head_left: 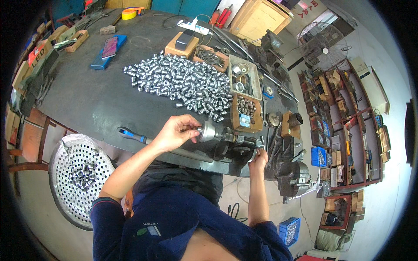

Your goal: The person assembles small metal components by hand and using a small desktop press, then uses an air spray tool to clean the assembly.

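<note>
In front of me, at the near edge of the dark workbench [87,95], stands a small bench spindle device [230,141] with a metal cone-shaped head [208,131] at its left end. The fingers of my left hand [178,132] pinch a small metal part [199,129] against the face of that head; my fingertips hide most of it. My right hand [258,160] is closed on the rim of a round handwheel [249,155] at the device's right end. A large heap of short, shiny metal sleeves [183,82] lies just beyond my hands.
A blue-handled tool [132,135] lies left of the device. Behind it are a cardboard box of small parts [246,126] and a tray of rings [237,61]. A bench vise [296,176] stands right. A perforated metal stool [65,174] holding several sleeves is at left.
</note>
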`<state>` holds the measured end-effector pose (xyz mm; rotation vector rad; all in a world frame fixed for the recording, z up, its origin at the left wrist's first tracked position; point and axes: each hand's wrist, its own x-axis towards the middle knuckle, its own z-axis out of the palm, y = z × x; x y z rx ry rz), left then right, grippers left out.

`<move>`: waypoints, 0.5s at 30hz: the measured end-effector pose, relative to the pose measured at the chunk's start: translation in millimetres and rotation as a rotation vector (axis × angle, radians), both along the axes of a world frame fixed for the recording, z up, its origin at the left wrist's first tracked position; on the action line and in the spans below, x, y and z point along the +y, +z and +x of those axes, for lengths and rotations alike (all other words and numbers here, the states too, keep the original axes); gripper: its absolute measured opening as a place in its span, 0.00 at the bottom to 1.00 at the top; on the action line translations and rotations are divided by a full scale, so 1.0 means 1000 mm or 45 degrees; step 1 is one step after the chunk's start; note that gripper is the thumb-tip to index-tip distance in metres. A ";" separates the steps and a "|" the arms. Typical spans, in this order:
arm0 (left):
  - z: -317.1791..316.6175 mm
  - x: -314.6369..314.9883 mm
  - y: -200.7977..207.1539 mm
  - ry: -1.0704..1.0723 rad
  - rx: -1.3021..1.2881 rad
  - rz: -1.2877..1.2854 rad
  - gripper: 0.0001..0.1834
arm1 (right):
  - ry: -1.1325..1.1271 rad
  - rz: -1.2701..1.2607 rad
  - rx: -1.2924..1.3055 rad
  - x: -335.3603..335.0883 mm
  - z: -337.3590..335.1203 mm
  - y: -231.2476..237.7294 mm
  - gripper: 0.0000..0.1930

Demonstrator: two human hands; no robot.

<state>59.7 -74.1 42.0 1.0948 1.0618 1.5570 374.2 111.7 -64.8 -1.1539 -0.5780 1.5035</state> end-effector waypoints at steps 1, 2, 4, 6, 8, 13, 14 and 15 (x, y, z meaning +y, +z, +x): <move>0.000 0.000 -0.001 0.001 0.009 -0.003 0.06 | 0.079 0.042 0.000 -0.011 0.004 0.006 0.09; 0.000 -0.002 -0.001 0.033 0.003 -0.038 0.05 | 0.167 0.082 0.002 -0.024 0.004 0.023 0.08; 0.005 -0.005 0.000 0.073 -0.008 -0.107 0.04 | 0.243 0.137 0.020 -0.042 0.006 0.045 0.08; 0.009 -0.004 0.003 0.065 -0.060 -0.145 0.03 | 0.247 0.158 0.052 -0.050 0.008 0.052 0.08; 0.010 -0.007 0.009 0.054 -0.074 -0.166 0.02 | 0.302 0.204 0.047 -0.055 0.014 0.060 0.08; -0.003 -0.004 0.008 0.101 -0.004 -0.134 0.07 | 0.341 0.274 0.072 -0.056 0.015 0.074 0.08; -0.006 -0.003 0.006 0.160 0.104 -0.143 0.09 | 0.337 0.289 0.072 -0.056 0.014 0.074 0.07; -0.002 -0.002 0.005 0.144 0.167 -0.192 0.12 | 0.333 0.297 0.065 -0.056 0.013 0.075 0.07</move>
